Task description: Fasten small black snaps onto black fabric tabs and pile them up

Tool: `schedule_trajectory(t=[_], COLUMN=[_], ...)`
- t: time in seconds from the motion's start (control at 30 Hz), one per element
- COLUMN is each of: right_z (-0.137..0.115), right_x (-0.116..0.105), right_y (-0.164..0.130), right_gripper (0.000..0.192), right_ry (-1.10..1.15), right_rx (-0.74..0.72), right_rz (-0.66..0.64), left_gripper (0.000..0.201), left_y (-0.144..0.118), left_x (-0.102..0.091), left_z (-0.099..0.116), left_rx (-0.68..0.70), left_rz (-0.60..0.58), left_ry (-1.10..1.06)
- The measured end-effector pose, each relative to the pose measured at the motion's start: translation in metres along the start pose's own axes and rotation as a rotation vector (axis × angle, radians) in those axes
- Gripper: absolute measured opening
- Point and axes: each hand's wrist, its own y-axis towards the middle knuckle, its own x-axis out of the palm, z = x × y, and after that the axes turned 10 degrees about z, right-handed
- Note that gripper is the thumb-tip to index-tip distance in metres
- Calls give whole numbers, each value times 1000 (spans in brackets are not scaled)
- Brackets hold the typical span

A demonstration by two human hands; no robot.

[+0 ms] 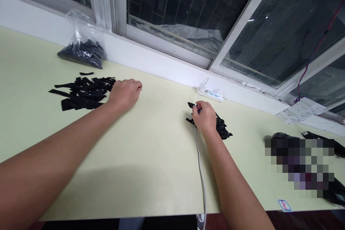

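Black strips lie heaped by the left hand.
Left hand rests curled, gripping nothing; right hand pinches one strip over a smaller pile.

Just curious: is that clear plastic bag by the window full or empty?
Partly full: the clear plastic bag holds a low heap of black pieces, with its crumpled top standing slack above them.

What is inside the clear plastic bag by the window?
The plastic bag holds a heap of black pieces, much like the loose black strips by the left hand. Pieces deeper in the heap are covered.
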Motion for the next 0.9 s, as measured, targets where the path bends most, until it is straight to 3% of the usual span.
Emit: schedule_trajectory(t=[0.07,0.13,0.2,0.27,0.37,0.63,0.7,0.83,0.9], right_z=[-7,-18,-31,-42,-52,-50,-50,-46,-43], right_x=[1,3,5,9,16,20,19,19,21], right_y=[-1,-5,-11,-19,-27,-26,-24,-22,-22], right_gripper=[27,33,42,48,48,37,39,43,43], right_ry=[157,436,768,999,1108,1025,1029,1040,1042], right_rx=[17,98,236,357,456,610,629,686,684], right_rz=[-49,-186,-394,-591,-736,-722,-722,-647,-615], left_gripper=[20,18,16,17,16,14,18,30,32], left_y=[-6,-15,-26,-35,-45,-47,-46,-44,-44], left_x=[1,5,9,12,13,16,19,23,25], left_z=[19,42,65,82,95,96,95,91,90], left_rx=[-7,-104,-194,-218,-230,-300,-324,-299,-279], left_rz=[90,110,85,-12,-106,-180,-146,46,25], left_ry=[-303,-677,-968,-1115,-1159,-1143,-1107,-878,-840])
